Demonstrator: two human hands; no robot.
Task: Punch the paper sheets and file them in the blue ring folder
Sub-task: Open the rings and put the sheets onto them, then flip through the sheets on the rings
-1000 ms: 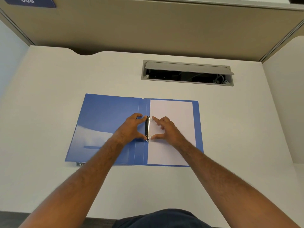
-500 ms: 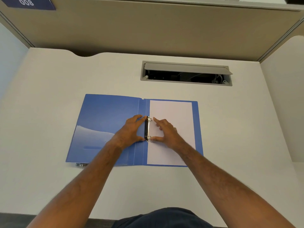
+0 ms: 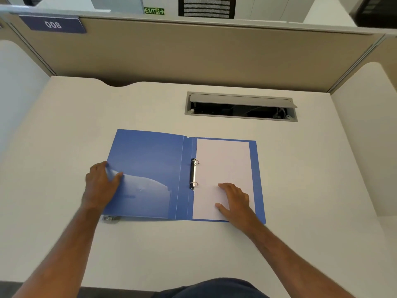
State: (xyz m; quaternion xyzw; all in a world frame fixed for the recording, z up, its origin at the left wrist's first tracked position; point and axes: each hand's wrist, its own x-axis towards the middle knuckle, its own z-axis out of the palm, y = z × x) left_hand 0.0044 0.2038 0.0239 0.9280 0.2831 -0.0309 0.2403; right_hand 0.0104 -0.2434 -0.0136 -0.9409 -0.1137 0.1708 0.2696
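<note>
The blue ring folder lies open and flat on the white desk. White paper sheets sit on its right half, threaded on the two closed metal rings at the spine. My left hand grips the outer left edge of the front cover, thumb on top of the cover and fingers over the edge. My right hand rests flat on the lower part of the sheets, fingers relaxed.
A small metal object pokes out from under the folder's lower left corner. An open grey cable hatch is set into the desk behind the folder. Beige partition walls close the desk at the back and sides.
Both hands left the ring mechanism. My left hand slid out to the cover's left edge and took hold of it. My right hand moved down onto the sheets. The head tilted up.
</note>
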